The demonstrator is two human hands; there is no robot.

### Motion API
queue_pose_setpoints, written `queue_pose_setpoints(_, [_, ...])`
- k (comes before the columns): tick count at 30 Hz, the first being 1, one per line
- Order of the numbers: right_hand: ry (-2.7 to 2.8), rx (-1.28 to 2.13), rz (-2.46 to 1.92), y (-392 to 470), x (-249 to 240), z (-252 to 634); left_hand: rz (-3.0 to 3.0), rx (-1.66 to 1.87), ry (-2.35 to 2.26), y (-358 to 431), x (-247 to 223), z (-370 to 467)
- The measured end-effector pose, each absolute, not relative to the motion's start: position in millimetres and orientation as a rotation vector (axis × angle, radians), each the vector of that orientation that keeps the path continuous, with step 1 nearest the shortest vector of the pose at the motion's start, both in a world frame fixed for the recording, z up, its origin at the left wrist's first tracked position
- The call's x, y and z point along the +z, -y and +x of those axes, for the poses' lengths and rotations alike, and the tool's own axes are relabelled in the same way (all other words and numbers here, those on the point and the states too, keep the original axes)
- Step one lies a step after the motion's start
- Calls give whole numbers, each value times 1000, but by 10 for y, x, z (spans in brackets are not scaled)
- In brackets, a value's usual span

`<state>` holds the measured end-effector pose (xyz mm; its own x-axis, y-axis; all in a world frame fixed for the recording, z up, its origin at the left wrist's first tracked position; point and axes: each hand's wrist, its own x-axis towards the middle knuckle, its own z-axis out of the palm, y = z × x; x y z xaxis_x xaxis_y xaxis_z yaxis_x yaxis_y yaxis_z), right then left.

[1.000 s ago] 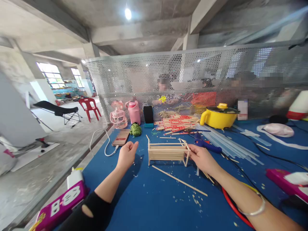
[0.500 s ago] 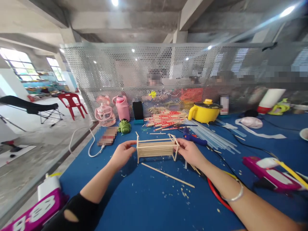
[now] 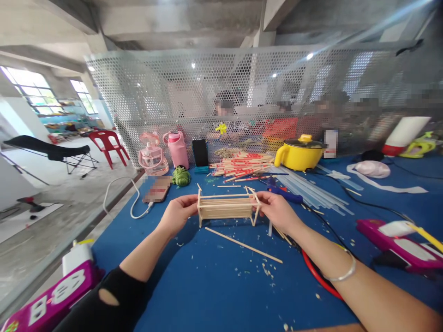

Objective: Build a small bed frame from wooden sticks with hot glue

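A small box-shaped frame of thin wooden sticks [image 3: 226,211] is between my two hands, its long side facing me. My left hand [image 3: 178,213] pinches the upright at its left end. At the other end, my right hand [image 3: 277,211] has its fingers closed round the right corner sticks. One loose stick [image 3: 244,245] lies on the blue table in front of the frame. Just behind my right hand rests a blue glue gun [image 3: 284,193]. Several more sticks lie partly under my right wrist.
At the back are a stick pile in red-printed wrappers [image 3: 238,166], a yellow pot [image 3: 301,154], clear glue sticks [image 3: 308,191], green yarn [image 3: 181,176] and a pink bottle [image 3: 178,150]. A phone [image 3: 157,189] lies left. Purple power strips [image 3: 398,246] sit at both sides. A perforated screen [image 3: 155,92] stands behind.
The view has shifted slightly, tilting down a little. Both hands keep their grip on the stick frame, which looks much the same in its place.
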<state>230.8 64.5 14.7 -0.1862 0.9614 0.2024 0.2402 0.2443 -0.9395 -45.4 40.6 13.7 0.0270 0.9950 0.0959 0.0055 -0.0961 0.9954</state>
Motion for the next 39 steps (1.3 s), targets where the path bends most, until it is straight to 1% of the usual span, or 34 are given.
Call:
queue_pose_setpoints(13, [1643,1031,-1098,-652,145,2309,1448,1264,-1218,-419,97,-457])
queue_pose_setpoints(29, [1597,1064,-1068,-621,169,2280,1226,1295,-1260,-338,161,-325])
queue_pose_setpoints(39, [1554,1102,-1067,-610,182,2276,1243,1291,-1238,-355,158,-336])
